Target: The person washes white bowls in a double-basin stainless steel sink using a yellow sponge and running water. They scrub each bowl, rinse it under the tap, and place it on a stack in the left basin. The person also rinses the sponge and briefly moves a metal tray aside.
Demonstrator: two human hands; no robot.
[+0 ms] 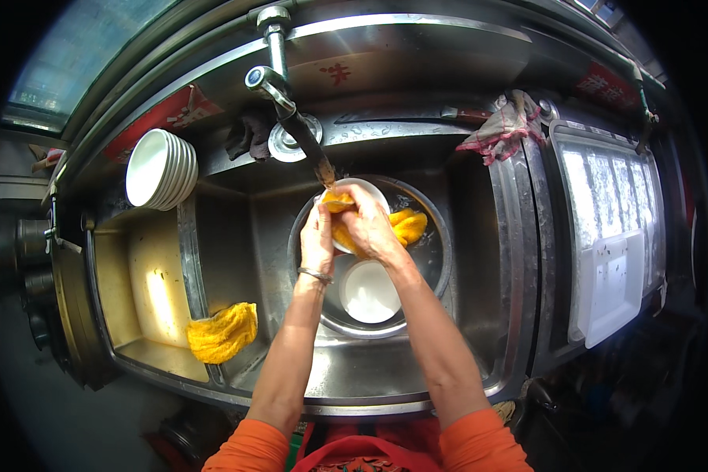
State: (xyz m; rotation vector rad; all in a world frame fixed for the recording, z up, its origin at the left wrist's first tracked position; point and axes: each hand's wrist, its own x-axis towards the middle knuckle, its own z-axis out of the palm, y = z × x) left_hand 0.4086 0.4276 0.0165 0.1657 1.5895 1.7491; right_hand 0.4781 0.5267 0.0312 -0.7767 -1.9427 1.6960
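Under the tap's spout (pixel 314 147), my left hand (pixel 317 241) grips the left side of a white bowl (pixel 377 193). My right hand (pixel 369 227) presses a yellow cloth (pixel 409 226) into that bowl, its fingers bunched around the fabric. One end of the cloth hangs out to the right of my wrist. My hands cover much of the held bowl. Both hands are above a round metal basin (pixel 446 253) set in the steel sink. A second white bowl (pixel 370 293) lies in the basin below my wrists.
A stack of white bowls (pixel 162 169) rests at the left rear. Another yellow cloth (pixel 223 333) drapes over the sink divider (pixel 192 259). Behind the basin are a drain strainer (pixel 295 141), a dark rag (pixel 249 137) and a knife (pixel 407 115). White trays (pixel 616 283) lie right.
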